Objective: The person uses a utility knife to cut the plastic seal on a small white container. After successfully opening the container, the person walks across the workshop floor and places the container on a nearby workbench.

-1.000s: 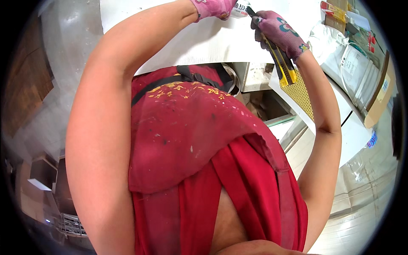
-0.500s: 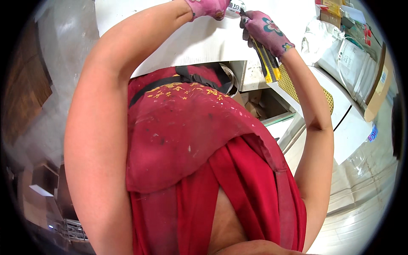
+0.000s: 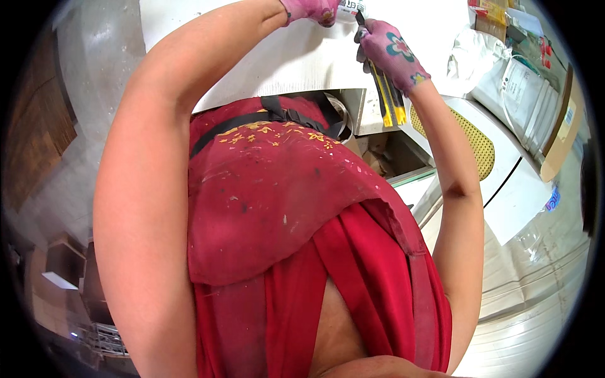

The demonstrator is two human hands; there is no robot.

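Well, right hand (image 3: 389, 53) curls round a yellow-black cutter (image 3: 386, 104); left hand (image 3: 311, 9) reaches forward, grip I can't tell

Single head-worn fisheye view, very wide, looking steeply down from above.
A dark-red cloth apron (image 3: 277, 195) fills the centre at close range; farther off, along the top of the frame, come a flat white worktop (image 3: 296, 63), the pink-gloved left hand (image 3: 311, 9), cropped, and the pink-gloved right hand (image 3: 389, 53).
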